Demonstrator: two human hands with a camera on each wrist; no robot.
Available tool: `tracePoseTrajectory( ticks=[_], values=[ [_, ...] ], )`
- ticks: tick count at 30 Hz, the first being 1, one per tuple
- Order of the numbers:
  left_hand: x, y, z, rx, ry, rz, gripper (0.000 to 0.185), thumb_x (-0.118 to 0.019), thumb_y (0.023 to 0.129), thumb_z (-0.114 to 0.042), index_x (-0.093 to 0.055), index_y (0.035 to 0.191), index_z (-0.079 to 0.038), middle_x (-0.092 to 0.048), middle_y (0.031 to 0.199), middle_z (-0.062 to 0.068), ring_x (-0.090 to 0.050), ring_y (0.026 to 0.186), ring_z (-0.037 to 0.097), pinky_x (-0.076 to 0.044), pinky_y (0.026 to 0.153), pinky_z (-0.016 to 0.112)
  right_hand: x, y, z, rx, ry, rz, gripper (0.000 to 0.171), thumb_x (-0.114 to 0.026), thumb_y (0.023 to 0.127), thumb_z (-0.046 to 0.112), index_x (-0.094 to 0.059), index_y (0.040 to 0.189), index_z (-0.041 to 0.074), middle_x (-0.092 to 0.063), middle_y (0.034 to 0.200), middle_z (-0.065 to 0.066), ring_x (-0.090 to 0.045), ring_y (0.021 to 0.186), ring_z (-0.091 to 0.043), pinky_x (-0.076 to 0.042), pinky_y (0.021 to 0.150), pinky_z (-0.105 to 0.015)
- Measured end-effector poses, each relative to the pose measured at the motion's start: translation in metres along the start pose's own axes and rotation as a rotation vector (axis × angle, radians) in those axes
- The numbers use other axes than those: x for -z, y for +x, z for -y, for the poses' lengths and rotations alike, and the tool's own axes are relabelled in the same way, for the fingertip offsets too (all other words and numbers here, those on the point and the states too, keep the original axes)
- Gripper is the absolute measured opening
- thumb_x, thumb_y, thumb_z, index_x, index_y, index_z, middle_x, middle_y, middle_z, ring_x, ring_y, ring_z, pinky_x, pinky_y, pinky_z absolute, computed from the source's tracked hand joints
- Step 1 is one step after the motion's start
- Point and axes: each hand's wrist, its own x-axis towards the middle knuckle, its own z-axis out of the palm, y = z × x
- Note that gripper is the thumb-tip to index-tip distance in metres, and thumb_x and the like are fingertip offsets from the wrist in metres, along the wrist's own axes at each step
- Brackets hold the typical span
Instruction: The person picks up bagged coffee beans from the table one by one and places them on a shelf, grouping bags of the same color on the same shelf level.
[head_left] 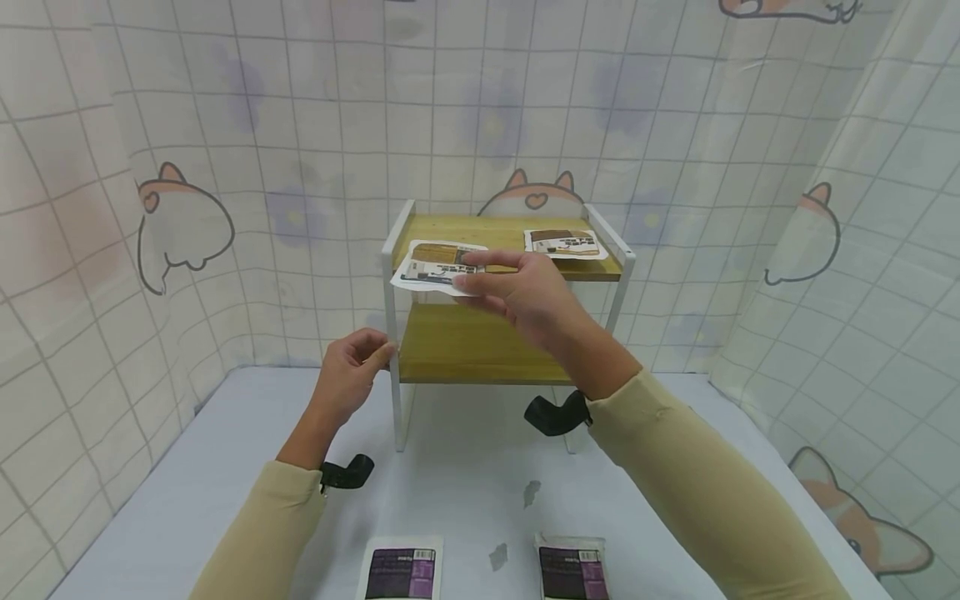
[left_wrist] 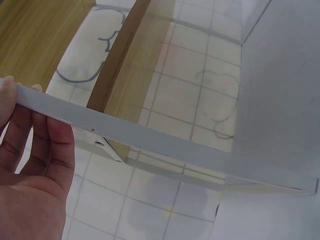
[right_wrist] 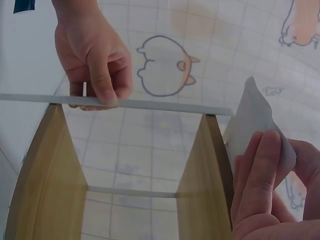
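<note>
A small two-tier shelf rack [head_left: 472,343] with wooden boards and a white frame stands in front of me. My left hand [head_left: 350,371] pinches its front left post [left_wrist: 160,142] between thumb and fingers, at about the lower board's height. Over the left front of the top board, my right hand [head_left: 528,292] holds a flat white packet [head_left: 429,267] with a brown and white printed label, thumb on top and fingers beneath. Whether the packet touches the board cannot be told. A similar packet [head_left: 566,242] lies on the top board's right side.
Two flat packets with dark purple labels lie on the white table near me, one on the left [head_left: 401,573] and one on the right [head_left: 572,573]. Grey patches [head_left: 498,557] mark the tabletop. A grid-patterned curtain [head_left: 330,125] with cartoon animals surrounds the table.
</note>
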Motion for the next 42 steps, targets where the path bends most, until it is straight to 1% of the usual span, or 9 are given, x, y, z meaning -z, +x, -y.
tracePoseTrajectory(
  ticks=[3, 10, 13, 18, 21, 27, 33, 37, 42],
  values=[
    [0.000, 0.000, -0.001, 0.000, 0.002, -0.002, 0.024, -0.065, 0.102, -0.027, -0.070, 0.112, -0.006, -0.072, 0.108, 0.014, -0.070, 0.092, 0.018, -0.055, 0.088, 0.024, 0.000, 0.002, 0.000, 0.000, -0.002, 0.002, 0.033, -0.077, 0.089, -0.001, -0.072, 0.121, 0.000, -0.059, 0.136, -0.013, -0.070, 0.105, -0.027, -0.061, 0.086, -0.031],
    [0.000, 0.000, 0.000, -0.010, 0.017, 0.000, 0.025, -0.065, 0.102, -0.028, -0.070, 0.113, -0.005, -0.073, 0.107, 0.014, -0.070, 0.091, 0.017, -0.055, 0.086, 0.023, 0.000, 0.006, 0.003, 0.005, -0.065, -0.022, 0.032, -0.078, 0.089, 0.004, -0.073, 0.121, 0.003, -0.061, 0.134, -0.012, -0.071, 0.105, -0.026, -0.060, 0.086, -0.030],
    [0.000, 0.000, 0.001, -0.015, 0.019, 0.001, 0.026, -0.065, 0.102, -0.029, -0.070, 0.113, -0.005, -0.073, 0.108, 0.014, -0.070, 0.092, 0.017, -0.055, 0.086, 0.023, 0.000, 0.006, 0.004, 0.002, -0.062, -0.031, 0.033, -0.079, 0.089, 0.004, -0.073, 0.122, 0.003, -0.061, 0.133, -0.013, -0.073, 0.103, -0.026, -0.060, 0.086, -0.030],
    [0.000, 0.001, 0.001, -0.016, 0.018, 0.000, 0.027, -0.065, 0.102, -0.030, -0.070, 0.112, -0.005, -0.073, 0.108, 0.014, -0.070, 0.092, 0.018, -0.057, 0.089, 0.030, -0.001, 0.007, 0.004, 0.010, -0.056, -0.040, 0.034, -0.078, 0.089, 0.005, -0.073, 0.123, 0.003, -0.063, 0.130, -0.014, -0.075, 0.098, -0.026, -0.061, 0.084, -0.030],
    [0.000, 0.001, 0.001, -0.013, 0.017, 0.000, 0.027, -0.065, 0.102, -0.031, -0.070, 0.112, -0.006, -0.073, 0.108, 0.014, -0.070, 0.092, 0.018, -0.057, 0.088, 0.027, 0.000, 0.007, 0.003, 0.031, -0.069, -0.036, 0.033, -0.079, 0.090, 0.009, -0.073, 0.122, 0.004, -0.064, 0.128, -0.015, -0.076, 0.096, -0.026, -0.061, 0.083, -0.031],
    [0.001, -0.001, 0.001, -0.014, 0.005, 0.001, 0.027, -0.065, 0.102, -0.031, -0.070, 0.111, -0.007, -0.073, 0.107, 0.014, -0.069, 0.092, 0.019, -0.056, 0.086, 0.023, 0.001, 0.000, -0.003, 0.112, -0.189, -0.036, 0.042, -0.085, 0.085, 0.022, -0.073, 0.124, 0.010, -0.071, 0.118, -0.014, -0.078, 0.093, -0.027, -0.059, 0.092, -0.031],
    [0.000, -0.001, 0.001, -0.004, 0.010, -0.003, 0.026, -0.065, 0.102, -0.031, -0.070, 0.112, -0.007, -0.072, 0.108, 0.013, -0.069, 0.093, 0.019, -0.055, 0.086, 0.022, -0.001, -0.005, -0.009, 0.160, -0.273, -0.017, 0.053, -0.087, 0.083, 0.020, -0.069, 0.132, 0.016, -0.077, 0.110, -0.014, -0.078, 0.097, -0.032, -0.057, 0.099, -0.035],
    [0.000, -0.001, 0.000, -0.002, 0.008, -0.003, 0.026, -0.065, 0.102, -0.030, -0.070, 0.111, -0.007, -0.072, 0.108, 0.013, -0.069, 0.093, 0.019, -0.056, 0.088, 0.026, -0.002, -0.006, -0.010, 0.164, -0.311, -0.023, 0.057, -0.089, 0.081, 0.021, -0.068, 0.134, 0.017, -0.076, 0.112, -0.013, -0.078, 0.094, -0.027, -0.056, 0.100, -0.036],
    [0.000, -0.001, 0.001, -0.003, 0.001, -0.005, 0.025, -0.066, 0.102, -0.030, -0.070, 0.111, -0.007, -0.072, 0.107, 0.014, -0.069, 0.092, 0.019, -0.057, 0.091, 0.036, -0.004, -0.006, -0.010, 0.150, -0.328, -0.042, 0.055, -0.088, 0.082, 0.026, -0.069, 0.133, 0.019, -0.075, 0.117, -0.007, -0.078, 0.098, -0.027, -0.056, 0.100, -0.037]
  ],
)
